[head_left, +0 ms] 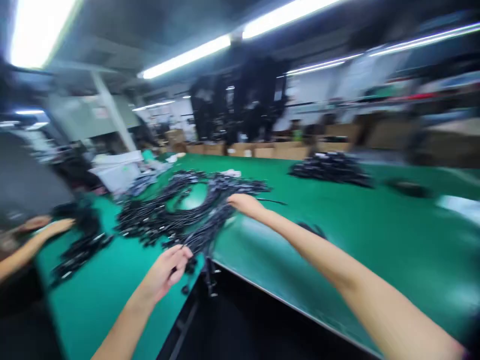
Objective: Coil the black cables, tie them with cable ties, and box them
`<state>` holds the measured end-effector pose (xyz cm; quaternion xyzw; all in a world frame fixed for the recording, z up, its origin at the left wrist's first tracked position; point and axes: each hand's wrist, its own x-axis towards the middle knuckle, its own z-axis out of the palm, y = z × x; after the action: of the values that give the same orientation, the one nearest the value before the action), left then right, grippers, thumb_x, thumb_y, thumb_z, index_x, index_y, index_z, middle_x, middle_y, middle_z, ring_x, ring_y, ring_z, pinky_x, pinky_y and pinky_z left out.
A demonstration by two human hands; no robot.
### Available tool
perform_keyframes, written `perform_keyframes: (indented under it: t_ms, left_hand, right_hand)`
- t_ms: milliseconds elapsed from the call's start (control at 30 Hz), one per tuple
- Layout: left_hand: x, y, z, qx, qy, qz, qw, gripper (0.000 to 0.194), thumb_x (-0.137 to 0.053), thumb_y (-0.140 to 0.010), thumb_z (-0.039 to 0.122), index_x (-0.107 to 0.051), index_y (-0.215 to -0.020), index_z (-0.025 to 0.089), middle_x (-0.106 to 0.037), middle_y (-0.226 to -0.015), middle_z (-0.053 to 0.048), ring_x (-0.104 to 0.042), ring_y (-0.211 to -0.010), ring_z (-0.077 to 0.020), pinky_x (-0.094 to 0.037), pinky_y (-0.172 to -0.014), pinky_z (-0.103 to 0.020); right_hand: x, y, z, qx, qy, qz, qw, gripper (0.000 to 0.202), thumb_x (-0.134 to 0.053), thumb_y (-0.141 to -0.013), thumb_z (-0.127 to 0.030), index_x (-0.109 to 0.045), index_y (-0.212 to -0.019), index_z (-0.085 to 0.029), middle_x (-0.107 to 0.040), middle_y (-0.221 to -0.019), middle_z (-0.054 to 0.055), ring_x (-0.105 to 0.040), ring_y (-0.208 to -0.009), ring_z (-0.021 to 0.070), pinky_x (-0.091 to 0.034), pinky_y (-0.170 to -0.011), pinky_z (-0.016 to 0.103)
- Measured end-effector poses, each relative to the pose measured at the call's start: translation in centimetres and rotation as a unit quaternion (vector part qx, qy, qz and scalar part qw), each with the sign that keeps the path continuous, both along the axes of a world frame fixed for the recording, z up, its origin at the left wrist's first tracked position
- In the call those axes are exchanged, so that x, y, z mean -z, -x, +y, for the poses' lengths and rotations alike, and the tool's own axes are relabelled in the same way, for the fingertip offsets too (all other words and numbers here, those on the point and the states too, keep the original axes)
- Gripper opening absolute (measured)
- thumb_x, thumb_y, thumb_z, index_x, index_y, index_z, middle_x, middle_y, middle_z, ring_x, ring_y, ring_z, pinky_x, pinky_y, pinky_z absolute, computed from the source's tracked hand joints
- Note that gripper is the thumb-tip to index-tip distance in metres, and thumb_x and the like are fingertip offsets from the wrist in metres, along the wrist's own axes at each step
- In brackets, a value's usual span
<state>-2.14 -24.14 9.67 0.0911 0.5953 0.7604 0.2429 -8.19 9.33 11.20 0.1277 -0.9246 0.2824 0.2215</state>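
While our left hand curls its fingers by black cables heaped on the table, we seem mid-sorting; separating one next calls for pinching, but whether our right hand's fingers grip any, we cannot tell.

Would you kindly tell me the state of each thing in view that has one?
Black cables: heaped, curved, some overhanging the green table
Left hand: half curled, grip unclear
Right hand: outstretched to the cables, grip unclear
Ceiling lights: lit
Far dark pile: heaped
Co-worker's hand at left: grip unclear
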Motion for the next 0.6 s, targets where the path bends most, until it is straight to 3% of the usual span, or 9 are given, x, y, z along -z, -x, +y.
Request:
perform_keyframes:
  t_ms: [100,200,267,333,400,500,600]
  left_hand:
    - [-2.1,-0.7,-1.9,0.019,-0.117,0.039,0.992,0.038,-0.077,-0.073,0.048,-0.068,-0.082,0.012,-0.047,-0.055,0.004,-0.026,-0.031,0.0019,-0.015,-0.031,-0.013]
    - [-4.5,-2.7,-3.4,-0.013,-0.186,0.155,0.97,0.032,-0.074,-0.078,0.047,-0.069,-0.078,0.015,-0.046,-0.05,0.004,-0.037,-0.034,-0.0029,-0.028,-0.032,-0.013]
    - [-5.3,-3.5,-4.0,-0.076,-0.162,0.208,0.962,0.03,-0.074,-0.078,0.044,-0.07,-0.078,0.014,-0.057,-0.061,-0.001,-0.054,-0.05,-0.0083,-0.045,-0.047,-0.016]
    - [-5.2,-3.0,-4.2,-0.127,-0.111,0.21,0.963,0.03,-0.072,-0.081,0.042,-0.072,-0.083,0.012,-0.064,-0.074,-0.006,-0.061,-0.066,-0.0122,-0.052,-0.059,-0.02]
    - [-4.5,-1.7,-4.1,-0.163,-0.097,0.172,0.967,0.029,-0.07,-0.083,0.037,-0.072,-0.089,0.009,-0.066,-0.078,-0.008,-0.062,-0.068,-0.0118,-0.052,-0.058,-0.017]
    - [-3.5,0.2,-3.4,-0.203,-0.142,0.094,0.964,0.022,-0.066,-0.086,0.028,-0.071,-0.095,0.009,-0.069,-0.087,-0.009,-0.065,-0.071,-0.0099,-0.051,-0.055,-0.012]
    - [-3.4,1.0,-1.9,-0.182,-0.157,0.081,0.967,0.024,-0.058,-0.092,0.027,-0.068,-0.107,0.012,-0.069,-0.106,-0.011,-0.068,-0.09,-0.0135,-0.056,-0.07,-0.015]
  right_hand:
    - [1.6,5.2,-1.8,-0.089,-0.004,0.008,0.996,0.025,-0.052,-0.091,-0.029,-0.064,-0.073,-0.016,-0.063,-0.076,0.009,-0.057,-0.076,0.0193,-0.045,-0.078,0.034]
    - [3.7,6.1,-1.6,-0.114,0.014,0.006,0.993,0.029,-0.05,-0.089,-0.034,-0.06,-0.066,-0.019,-0.062,-0.066,0.006,-0.056,-0.065,0.019,-0.045,-0.069,0.031]
    - [3.6,5.5,-1.3,-0.099,0.04,0.013,0.994,0.033,-0.041,-0.093,-0.037,-0.061,-0.073,-0.02,-0.065,-0.074,0.007,-0.059,-0.069,0.0187,-0.046,-0.068,0.03]
    - [1.7,4.6,-1.2,-0.062,0.082,0.043,0.994,0.04,-0.028,-0.098,-0.037,-0.061,-0.087,-0.019,-0.066,-0.084,0.008,-0.062,-0.078,0.0182,-0.047,-0.072,0.028]
    - [-1.6,3.8,-0.9,-0.011,0.093,0.087,0.992,0.044,-0.022,-0.1,-0.037,-0.061,-0.097,-0.018,-0.065,-0.082,0.007,-0.061,-0.079,0.0179,-0.046,-0.074,0.028]
    - [-5.9,2.3,0.0,0.06,0.041,0.115,0.991,0.036,-0.034,-0.099,-0.037,-0.064,-0.105,-0.018,-0.057,-0.066,0.003,-0.055,-0.065,0.0186,-0.042,-0.072,0.031]
    - [-6.0,-0.7,0.5,0.061,0.005,0.069,0.996,0.023,-0.052,-0.093,-0.031,-0.065,-0.107,-0.017,-0.049,-0.056,0.0,-0.046,-0.052,0.0172,-0.039,-0.068,0.033]
